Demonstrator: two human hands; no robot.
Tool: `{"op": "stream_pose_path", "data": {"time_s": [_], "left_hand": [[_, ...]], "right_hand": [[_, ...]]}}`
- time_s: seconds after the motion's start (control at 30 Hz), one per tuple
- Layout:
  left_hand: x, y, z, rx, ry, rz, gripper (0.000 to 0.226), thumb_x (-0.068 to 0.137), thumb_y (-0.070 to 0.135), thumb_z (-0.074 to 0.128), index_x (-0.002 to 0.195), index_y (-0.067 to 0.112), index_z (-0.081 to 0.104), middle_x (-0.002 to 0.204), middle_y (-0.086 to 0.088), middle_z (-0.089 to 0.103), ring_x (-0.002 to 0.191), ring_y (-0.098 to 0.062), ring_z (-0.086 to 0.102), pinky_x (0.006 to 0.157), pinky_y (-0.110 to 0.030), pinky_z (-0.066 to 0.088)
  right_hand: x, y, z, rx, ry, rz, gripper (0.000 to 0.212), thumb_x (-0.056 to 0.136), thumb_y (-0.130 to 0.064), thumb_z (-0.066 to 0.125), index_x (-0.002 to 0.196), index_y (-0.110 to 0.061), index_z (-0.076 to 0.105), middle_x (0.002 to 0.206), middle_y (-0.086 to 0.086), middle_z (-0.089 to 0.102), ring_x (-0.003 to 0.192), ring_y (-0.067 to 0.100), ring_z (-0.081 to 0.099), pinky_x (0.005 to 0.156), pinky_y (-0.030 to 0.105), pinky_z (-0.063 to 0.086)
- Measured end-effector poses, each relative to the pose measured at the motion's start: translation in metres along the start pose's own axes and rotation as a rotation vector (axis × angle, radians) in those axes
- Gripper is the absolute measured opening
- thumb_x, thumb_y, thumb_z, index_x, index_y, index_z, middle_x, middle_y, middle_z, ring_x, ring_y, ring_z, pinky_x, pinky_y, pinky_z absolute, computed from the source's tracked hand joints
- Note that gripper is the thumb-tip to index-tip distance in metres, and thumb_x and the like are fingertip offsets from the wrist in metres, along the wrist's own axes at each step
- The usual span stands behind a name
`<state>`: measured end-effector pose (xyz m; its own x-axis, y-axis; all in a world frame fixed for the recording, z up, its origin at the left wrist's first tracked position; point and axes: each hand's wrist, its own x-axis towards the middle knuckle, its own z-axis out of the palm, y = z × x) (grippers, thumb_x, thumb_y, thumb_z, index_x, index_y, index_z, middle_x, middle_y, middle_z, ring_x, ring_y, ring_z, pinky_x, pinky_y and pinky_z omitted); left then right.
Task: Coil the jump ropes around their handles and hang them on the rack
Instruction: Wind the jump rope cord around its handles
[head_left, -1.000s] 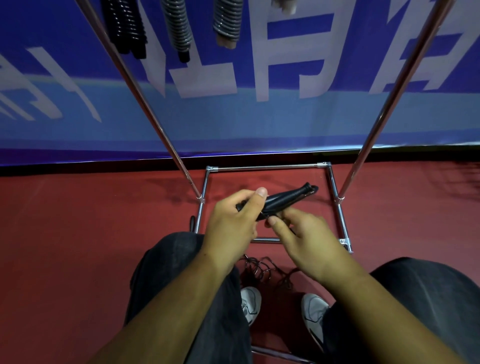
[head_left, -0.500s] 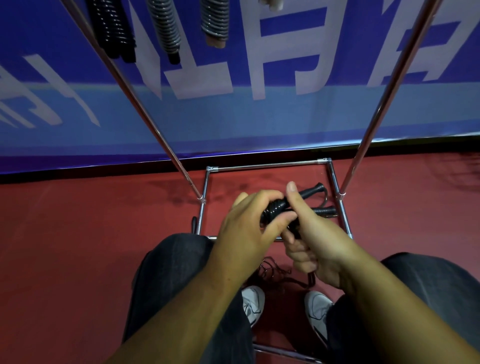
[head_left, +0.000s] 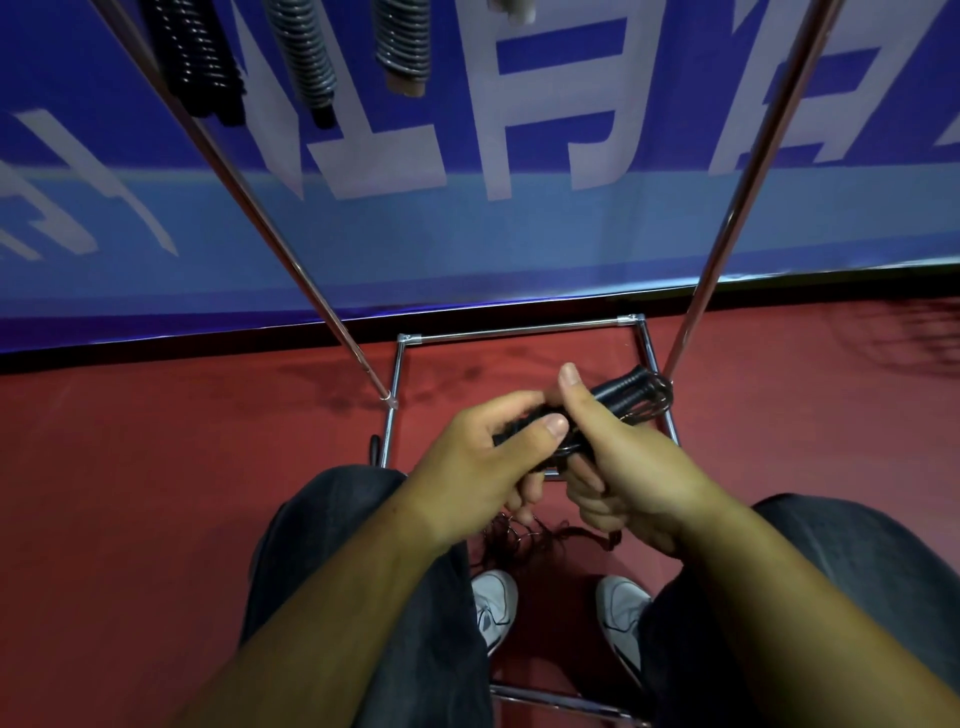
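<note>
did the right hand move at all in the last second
Yes. The right hand has shifted away from the person, toward the rack's back bar; its thumb now sticks up over the jump rope handles.

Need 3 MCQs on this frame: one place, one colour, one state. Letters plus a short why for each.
1. Where is the loose black cord of the jump rope that the left hand and right hand hold?
A. On a table
B. Under the hands, just above the white shoes
C. In a basket

2. What colour are the ribbed jump-rope handles in the hands?
A. Grey
B. Black
C. White

3. What state is the held rope in?
A. Hung up overhead
B. Fully loose, no turns
C. Partly wound, cord left over

Answers:
1 B: the tangle hangs below the hands, in front of the shoes.
2 B: the handles show black against the red floor.
3 C: turns wrap the handles' far end while slack trails below.
</note>
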<state>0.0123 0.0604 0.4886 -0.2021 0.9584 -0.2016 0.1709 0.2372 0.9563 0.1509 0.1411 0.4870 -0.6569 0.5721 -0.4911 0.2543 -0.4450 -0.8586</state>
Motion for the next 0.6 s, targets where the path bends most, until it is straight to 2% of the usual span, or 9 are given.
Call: {"op": "stream_pose_path", "data": {"time_s": [0.1,0.23,0.33,0.4,0.47,0.53,0.6], "left_hand": [[0.0,-0.002,0.006,-0.04,0.103,0.008,0.019,0.105,0.024,0.056,0.118,0.027,0.07,0.055,-0.004,0.056,0.045,-0.019,0.052,0.05,-0.036,0.05],[0.004,0.003,0.013,-0.081,0.264,0.065,0.026,0.103,0.014,0.058,0.095,0.034,0.072,0.051,0.001,0.058,0.042,-0.015,0.054,0.046,-0.028,0.051],[0.008,-0.001,0.009,0.007,0.378,0.111,0.028,0.102,0.019,0.061,0.088,0.041,0.072,0.062,-0.001,0.067,0.05,-0.014,0.059,0.051,-0.03,0.051],[0.008,-0.004,0.006,0.125,0.446,0.135,0.023,0.101,0.023,0.062,0.09,0.042,0.068,0.075,0.003,0.071,0.055,-0.013,0.062,0.057,-0.032,0.053],[0.007,-0.006,0.006,0.257,0.458,0.172,0.02,0.101,0.026,0.063,0.094,0.044,0.065,0.084,0.012,0.071,0.063,-0.007,0.064,0.062,-0.028,0.052],[0.007,-0.008,0.008,0.392,0.437,0.241,0.011,0.1,0.028,0.063,0.105,0.036,0.068,0.089,0.012,0.071,0.075,-0.006,0.064,0.068,-0.023,0.049],[0.009,-0.013,0.01,0.635,0.407,0.347,0.025,0.097,0.034,0.058,0.12,0.028,0.065,0.092,0.009,0.067,0.082,-0.01,0.055,0.072,-0.023,0.042]], "right_hand": [[0.0,0.001,0.01,0.05,0.053,0.013,0.077,0.077,-0.087,0.044,0.047,-0.018,0.028,0.048,0.002,0.02,0.044,0.015,0.015,0.051,0.031,0.009],[0.003,0.007,0.026,-0.005,0.166,-0.112,0.077,0.092,-0.075,0.035,0.043,-0.017,0.042,0.044,0.007,0.04,0.033,0.012,0.029,0.04,0.02,0.023],[0.007,0.009,0.029,-0.1,0.234,-0.163,0.072,0.102,-0.061,0.032,0.05,-0.014,0.051,0.039,-0.007,0.041,0.033,0.004,0.034,0.045,0.022,0.027],[0.01,0.011,0.028,-0.146,0.24,-0.165,0.07,0.105,-0.056,0.033,0.055,-0.014,0.056,0.037,-0.009,0.039,0.033,0.004,0.035,0.05,0.026,0.026],[0.01,0.012,0.025,-0.156,0.236,-0.141,0.07,0.104,-0.058,0.032,0.055,-0.014,0.057,0.037,-0.009,0.039,0.032,0.003,0.034,0.051,0.026,0.025],[0.007,0.008,0.022,-0.108,0.211,-0.075,0.072,0.099,-0.069,0.032,0.057,-0.014,0.054,0.039,-0.006,0.034,0.033,0.009,0.03,0.046,0.023,0.023],[0.003,0.004,0.016,-0.063,0.16,0.023,0.076,0.088,-0.083,0.032,0.058,-0.015,0.048,0.044,-0.003,0.028,0.036,0.012,0.023,0.043,0.02,0.019]]}}
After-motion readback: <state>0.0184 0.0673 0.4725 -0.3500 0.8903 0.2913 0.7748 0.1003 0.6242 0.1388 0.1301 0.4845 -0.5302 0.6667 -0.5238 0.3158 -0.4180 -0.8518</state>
